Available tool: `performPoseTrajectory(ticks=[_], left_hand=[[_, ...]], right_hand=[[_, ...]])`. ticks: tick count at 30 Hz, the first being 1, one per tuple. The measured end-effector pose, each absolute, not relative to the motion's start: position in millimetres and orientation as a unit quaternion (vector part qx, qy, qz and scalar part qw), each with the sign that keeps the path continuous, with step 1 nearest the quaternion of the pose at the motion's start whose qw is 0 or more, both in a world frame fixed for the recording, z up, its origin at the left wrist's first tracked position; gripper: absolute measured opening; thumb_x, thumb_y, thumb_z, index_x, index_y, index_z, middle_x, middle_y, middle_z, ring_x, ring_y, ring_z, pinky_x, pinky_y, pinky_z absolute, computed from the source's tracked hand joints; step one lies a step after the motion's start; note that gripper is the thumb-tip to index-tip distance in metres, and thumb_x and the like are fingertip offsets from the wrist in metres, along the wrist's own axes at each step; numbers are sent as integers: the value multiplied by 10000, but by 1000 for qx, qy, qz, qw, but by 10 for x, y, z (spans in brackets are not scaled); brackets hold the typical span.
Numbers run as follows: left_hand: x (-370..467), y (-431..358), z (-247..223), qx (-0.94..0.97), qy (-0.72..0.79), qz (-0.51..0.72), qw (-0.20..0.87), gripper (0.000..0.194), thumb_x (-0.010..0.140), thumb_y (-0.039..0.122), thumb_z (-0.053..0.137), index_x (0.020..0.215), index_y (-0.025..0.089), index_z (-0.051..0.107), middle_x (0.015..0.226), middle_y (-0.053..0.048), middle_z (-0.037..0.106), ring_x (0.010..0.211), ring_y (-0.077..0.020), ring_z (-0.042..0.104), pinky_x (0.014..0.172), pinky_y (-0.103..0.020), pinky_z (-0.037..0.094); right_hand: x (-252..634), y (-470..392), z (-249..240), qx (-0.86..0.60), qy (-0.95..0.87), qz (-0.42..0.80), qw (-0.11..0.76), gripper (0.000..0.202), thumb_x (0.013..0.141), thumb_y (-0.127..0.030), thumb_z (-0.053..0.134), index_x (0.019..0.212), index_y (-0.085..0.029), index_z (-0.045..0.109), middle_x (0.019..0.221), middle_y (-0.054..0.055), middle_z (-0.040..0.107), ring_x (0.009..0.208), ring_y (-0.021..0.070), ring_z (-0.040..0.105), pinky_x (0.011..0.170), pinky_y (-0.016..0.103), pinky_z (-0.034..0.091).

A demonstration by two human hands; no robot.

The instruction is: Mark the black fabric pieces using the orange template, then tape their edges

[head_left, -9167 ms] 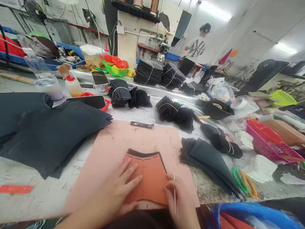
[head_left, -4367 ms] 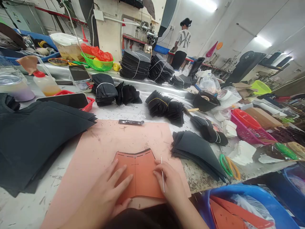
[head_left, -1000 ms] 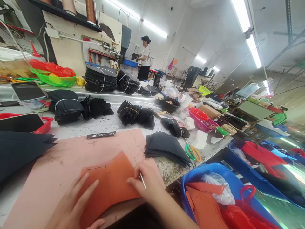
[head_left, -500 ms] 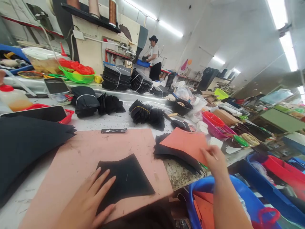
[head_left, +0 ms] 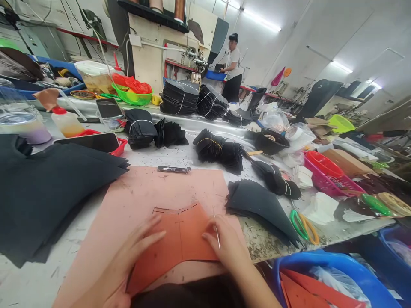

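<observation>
An orange pattern template with a centre line and slots along its top edge lies on the pink board. A thin dark rim of the black piece shows under the template's upper left edge. My left hand rests on the template's left side with its fingers stretched out. In my right hand, a slim silver stick like a pen refill is gripped, with fingertips at the template's right edge. To the right sits a stack of black pieces.
A large black stack covers the left. Tied black bundles and a black knife case lie behind the board. Green-and-orange-handled scissors are at right, above a blue tub. A co-worker stands far back.
My right hand has brought the orange template from the right-hand stack onto the black piece on the board. My left hand now lies on the template, and the view has swung left.
</observation>
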State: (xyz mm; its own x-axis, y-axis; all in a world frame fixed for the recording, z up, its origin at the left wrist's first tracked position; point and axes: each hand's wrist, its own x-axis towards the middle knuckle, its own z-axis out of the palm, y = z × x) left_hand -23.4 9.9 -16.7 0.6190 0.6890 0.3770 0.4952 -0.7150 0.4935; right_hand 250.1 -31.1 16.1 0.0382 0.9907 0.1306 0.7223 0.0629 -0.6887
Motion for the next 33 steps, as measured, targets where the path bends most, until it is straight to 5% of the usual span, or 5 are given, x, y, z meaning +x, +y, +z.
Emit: performPoseTrajectory(ticks=[5, 11, 28, 33], left_hand=[[-45, 31, -106, 923, 333, 172, 87, 652, 752, 597, 583, 1334, 345, 432, 1397, -26, 459, 1302, -321, 380, 983, -461, 442], [83, -30, -157, 915, 355, 192, 22, 492, 697, 334, 641, 1182, 274, 587, 1313, -36, 544, 1284, -315, 404, 998, -454, 436], [61, 70, -267, 927, 304, 218, -25, 442, 733, 356, 575, 1165, 264, 596, 1295, -35, 555, 1263, -322, 419, 937, -435, 482], [82, 65, -231, 926, 311, 212, -33, 429, 713, 345, 582, 1132, 253, 611, 1271, -49, 572, 1219, -344, 461, 913, -458, 491]], right_hand=[[2528, -376, 117, -648, -682, 190, 280, 138, 779, -100, 552, 854, -215, 547, 1001, 82, 630, 893, 209, 638, 724, 309, 525], [2559, -429, 21, -622, -702, 193, 287, 94, 829, -150, 521, 861, -227, 563, 1044, 87, 651, 1074, 212, 606, 826, 313, 527], [2542, -414, 128, -637, -699, 198, 257, 69, 840, -169, 518, 829, -225, 558, 1045, 87, 659, 1050, 222, 617, 792, 297, 523], [2572, -308, 241, -645, -714, 144, 233, 231, 888, -179, 406, 952, -218, 625, 960, 76, 699, 890, 234, 637, 738, 341, 495]])
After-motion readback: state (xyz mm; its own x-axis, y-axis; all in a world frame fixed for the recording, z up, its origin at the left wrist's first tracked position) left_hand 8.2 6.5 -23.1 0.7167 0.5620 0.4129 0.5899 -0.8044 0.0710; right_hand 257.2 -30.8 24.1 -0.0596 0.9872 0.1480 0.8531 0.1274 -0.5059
